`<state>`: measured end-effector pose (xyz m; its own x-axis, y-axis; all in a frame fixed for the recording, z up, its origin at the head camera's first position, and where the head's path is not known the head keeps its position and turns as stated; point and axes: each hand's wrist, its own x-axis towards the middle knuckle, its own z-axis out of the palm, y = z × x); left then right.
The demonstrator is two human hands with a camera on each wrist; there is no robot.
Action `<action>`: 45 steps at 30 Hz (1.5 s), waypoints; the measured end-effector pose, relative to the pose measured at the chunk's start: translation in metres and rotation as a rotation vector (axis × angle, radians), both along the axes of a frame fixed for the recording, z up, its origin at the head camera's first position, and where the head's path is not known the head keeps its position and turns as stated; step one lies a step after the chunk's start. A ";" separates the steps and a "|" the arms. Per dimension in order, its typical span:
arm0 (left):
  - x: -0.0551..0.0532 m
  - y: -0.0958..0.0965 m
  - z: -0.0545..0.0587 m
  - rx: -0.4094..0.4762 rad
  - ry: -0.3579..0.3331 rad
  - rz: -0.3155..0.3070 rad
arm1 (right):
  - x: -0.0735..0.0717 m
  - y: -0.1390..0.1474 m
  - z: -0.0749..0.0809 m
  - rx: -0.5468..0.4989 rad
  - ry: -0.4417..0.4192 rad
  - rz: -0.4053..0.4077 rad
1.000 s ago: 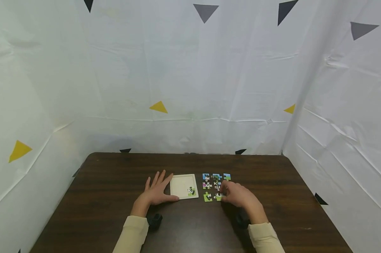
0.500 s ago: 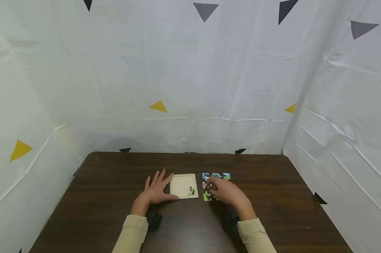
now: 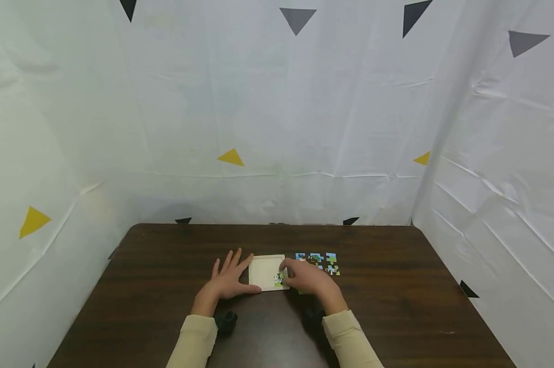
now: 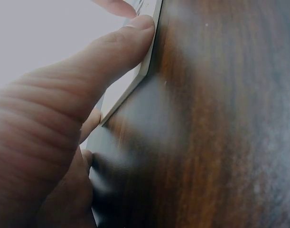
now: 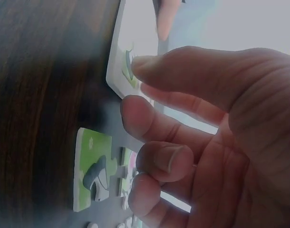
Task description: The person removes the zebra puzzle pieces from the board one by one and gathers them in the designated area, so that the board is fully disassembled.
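Note:
A pale square puzzle tray (image 3: 262,268) lies flat on the table, with one green panda piece (image 3: 278,279) in its near right corner. At its left side my left hand (image 3: 228,280) rests with spread fingers. The thumb (image 4: 142,28) lies on the near edge of the tray in the left wrist view. Over the tray's right side is my right hand (image 3: 306,276), fingers loosely bent. Its thumb tip (image 5: 144,66) is at the panda piece, and I see no separate piece between the fingers. Part of that corner is hidden by the hand.
Right of the tray several loose puzzle pieces (image 3: 330,258) lie in rows, some covered by the right hand. A green piece with a black-and-white figure (image 5: 95,171) lies nearest in the right wrist view. White sheeting (image 3: 277,102) surrounds the dark wooden table (image 3: 406,296).
My right hand has moved left, from the loose pieces to the tray's right side, uncovering a piece in the middle row. My left hand stays at the tray.

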<state>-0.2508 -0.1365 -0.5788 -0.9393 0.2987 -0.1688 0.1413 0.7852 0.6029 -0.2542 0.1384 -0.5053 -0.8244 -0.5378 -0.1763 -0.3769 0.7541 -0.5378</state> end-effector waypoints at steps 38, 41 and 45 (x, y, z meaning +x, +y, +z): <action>0.002 -0.001 0.000 0.015 0.013 -0.001 | -0.005 -0.007 0.005 -0.068 -0.122 0.036; -0.001 -0.002 -0.003 0.018 0.019 0.006 | -0.005 -0.007 0.006 -0.067 -0.111 0.028; -0.002 -0.002 -0.005 0.025 0.007 0.005 | -0.005 -0.008 0.005 -0.053 -0.099 0.014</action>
<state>-0.2525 -0.1388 -0.5839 -0.9418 0.2980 -0.1553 0.1415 0.7709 0.6211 -0.2591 0.1299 -0.4999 -0.7967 -0.5600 -0.2272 -0.3304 0.7184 -0.6121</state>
